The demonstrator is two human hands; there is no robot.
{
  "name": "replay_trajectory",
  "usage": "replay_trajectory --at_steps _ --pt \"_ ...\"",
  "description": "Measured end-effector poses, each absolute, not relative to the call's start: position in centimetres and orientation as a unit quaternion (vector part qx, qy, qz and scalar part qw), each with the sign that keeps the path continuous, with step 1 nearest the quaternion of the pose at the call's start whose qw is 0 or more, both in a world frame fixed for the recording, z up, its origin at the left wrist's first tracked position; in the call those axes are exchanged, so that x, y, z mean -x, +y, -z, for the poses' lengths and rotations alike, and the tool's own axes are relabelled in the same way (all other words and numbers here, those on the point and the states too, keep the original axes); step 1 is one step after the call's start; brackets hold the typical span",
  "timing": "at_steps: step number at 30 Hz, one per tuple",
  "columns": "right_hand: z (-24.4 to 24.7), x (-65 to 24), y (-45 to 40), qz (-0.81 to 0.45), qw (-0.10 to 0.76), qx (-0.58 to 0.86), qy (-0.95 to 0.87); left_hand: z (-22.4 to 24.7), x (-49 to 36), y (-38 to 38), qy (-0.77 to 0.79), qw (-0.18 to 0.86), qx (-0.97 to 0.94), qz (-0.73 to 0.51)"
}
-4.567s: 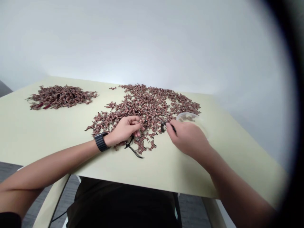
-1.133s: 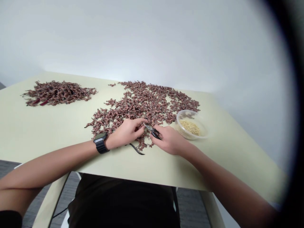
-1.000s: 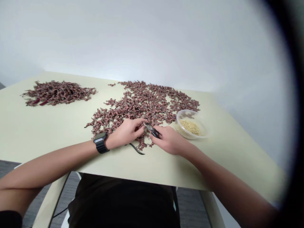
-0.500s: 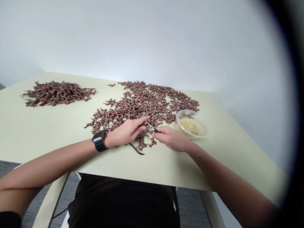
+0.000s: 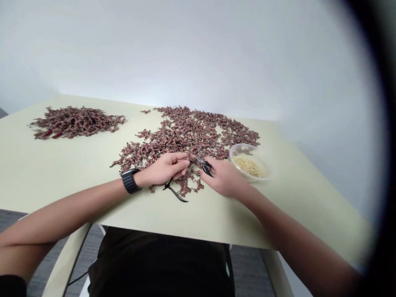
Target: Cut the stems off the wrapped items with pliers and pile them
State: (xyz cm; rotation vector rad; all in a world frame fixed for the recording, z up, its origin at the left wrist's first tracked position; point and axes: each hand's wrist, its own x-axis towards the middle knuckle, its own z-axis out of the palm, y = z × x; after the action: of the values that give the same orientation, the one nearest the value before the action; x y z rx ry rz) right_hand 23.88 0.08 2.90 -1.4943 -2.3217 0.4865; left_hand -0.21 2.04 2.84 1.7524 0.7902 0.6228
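Black-handled steel snips (image 5: 203,164), clamped in the right hand (image 5: 224,179), lie with long axis slanting far-left, tips toward the curled left hand (image 5: 163,170), just beside them, among reddish-brown dried pieces (image 5: 185,136); whether that hand grips anything cannot be told. Far right: clear plastic bowl (image 5: 247,145).

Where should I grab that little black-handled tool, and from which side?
Grab the black handles of the little tool from the right, the way the right hand does. The shiny metal tip points left into the reddish-brown pieces, so the handles are probably the safer end.
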Motion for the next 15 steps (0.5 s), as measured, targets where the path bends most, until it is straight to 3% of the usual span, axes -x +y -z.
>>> replay_trajectory --at_steps 6,15 --pt "-2.36 -24.05 0.08 -0.094 0.143 0.503 -0.847 -2.55 0.31 2.6 0.314 0.608 -0.683 -0.256" --pt "-2.31 -24.13 0.08 -0.079 0.125 0.489 -0.86 -3.11 0.25 2.29 0.317 0.615 -0.682 -0.238"
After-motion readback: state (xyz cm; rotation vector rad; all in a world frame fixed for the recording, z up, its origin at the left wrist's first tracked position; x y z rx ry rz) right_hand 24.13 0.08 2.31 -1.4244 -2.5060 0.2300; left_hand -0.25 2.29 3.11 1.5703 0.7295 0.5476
